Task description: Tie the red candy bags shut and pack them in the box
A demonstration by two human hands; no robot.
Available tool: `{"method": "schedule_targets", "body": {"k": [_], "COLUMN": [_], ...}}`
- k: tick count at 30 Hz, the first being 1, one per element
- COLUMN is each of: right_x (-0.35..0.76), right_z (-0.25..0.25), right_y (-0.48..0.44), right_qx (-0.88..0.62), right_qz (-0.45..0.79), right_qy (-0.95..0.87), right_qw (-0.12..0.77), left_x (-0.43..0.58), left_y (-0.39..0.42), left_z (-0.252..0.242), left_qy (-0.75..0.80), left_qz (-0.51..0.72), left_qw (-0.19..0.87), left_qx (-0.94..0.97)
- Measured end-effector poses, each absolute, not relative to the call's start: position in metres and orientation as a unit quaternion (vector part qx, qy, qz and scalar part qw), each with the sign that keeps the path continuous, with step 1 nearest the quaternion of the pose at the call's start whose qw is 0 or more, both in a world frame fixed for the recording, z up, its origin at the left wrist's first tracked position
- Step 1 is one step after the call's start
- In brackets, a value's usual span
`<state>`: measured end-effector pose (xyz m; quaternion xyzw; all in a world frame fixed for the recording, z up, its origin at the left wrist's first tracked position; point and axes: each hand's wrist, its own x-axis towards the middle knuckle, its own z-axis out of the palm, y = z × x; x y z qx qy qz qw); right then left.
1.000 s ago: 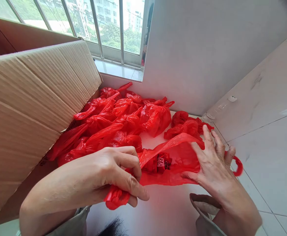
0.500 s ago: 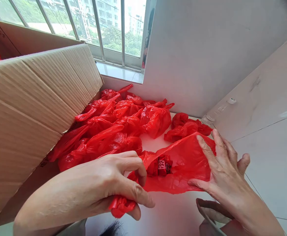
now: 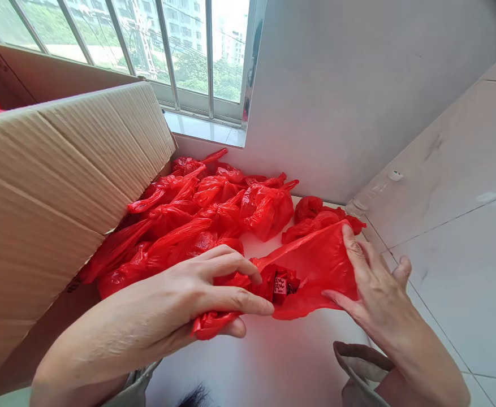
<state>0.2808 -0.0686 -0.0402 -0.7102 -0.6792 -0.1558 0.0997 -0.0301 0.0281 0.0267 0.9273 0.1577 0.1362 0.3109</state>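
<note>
Our left hand pinches the bunched end of the red bag, anchoring it low over the white surface. Our right hand grips the far edge, stretching the film. The small packets inside are possibly sweets.

cardboard box runs off the left edge; the packet label is illegible.

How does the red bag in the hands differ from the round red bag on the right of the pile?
The held bag is stretched flat between the left hand and right hand; the pile bag lies untouched. The held bag looks loose; the pile bag is bunched round with twisted handles. Both are thin red plastic.
</note>
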Motion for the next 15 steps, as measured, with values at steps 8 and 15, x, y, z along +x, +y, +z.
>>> {"method": "schedule_targets", "body": {"k": [8,15], "right_x": [0.293,0.292], "right_z": [-0.048,-0.043], "right_y": [-0.063,-0.069], "right_qx": [-0.693,-0.702], "right_qz": [-0.159,-0.098], "right_qy": [-0.695,-0.7], "right_qw": [0.106,0.082], "left_x": [-0.032,-0.03], "left_y": [0.03,0.032], "left_z": [0.023,0.018], "left_qy": [0.208,0.234], "left_qz": [0.121,0.076], "left_qw": [0.296,0.309], "left_qx": [0.924,0.919]}}
